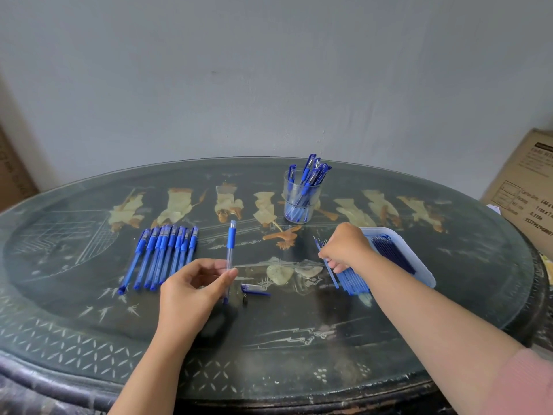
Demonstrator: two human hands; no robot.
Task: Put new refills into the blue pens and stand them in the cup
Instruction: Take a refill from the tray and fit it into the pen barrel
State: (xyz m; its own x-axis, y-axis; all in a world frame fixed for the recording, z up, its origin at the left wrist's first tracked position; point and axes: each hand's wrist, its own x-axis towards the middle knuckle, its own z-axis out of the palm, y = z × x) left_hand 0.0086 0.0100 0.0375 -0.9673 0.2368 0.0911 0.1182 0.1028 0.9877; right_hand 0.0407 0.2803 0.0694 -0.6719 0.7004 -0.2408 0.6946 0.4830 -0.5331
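Head view: dark inlaid counter seen from above, both hands working over it.
Pen barrel: near the centre, held roughly upright with its open end pointing far. Clear plastic with a blue rubber grip, no refill visible inside.
Left hand: thumb and fingers pinching the clear near half of the pen barrel.
Right hand: fingers curled down onto the refills, apparently pinching one at the heap's left edge. Exact hold hidden under the knuckles.
Refills: thin blue sticks fanned out right of centre, touching the near left corner of a clear tray, with more lying inside it.
Cup: clear, far and right of centre, already holding several capped pens.
Waiting pens: a row lying flat on the left.
Loose parts: blue cap and small dark tip piece, just right of the left hand.
Handling: refill judged very light, slim and bendy. Best pinched close to the entering end to avoid buckling. Smooth barrel probably slippery, so the rubber grip looks the surer hold. Tip piece likely to roll or get lost.
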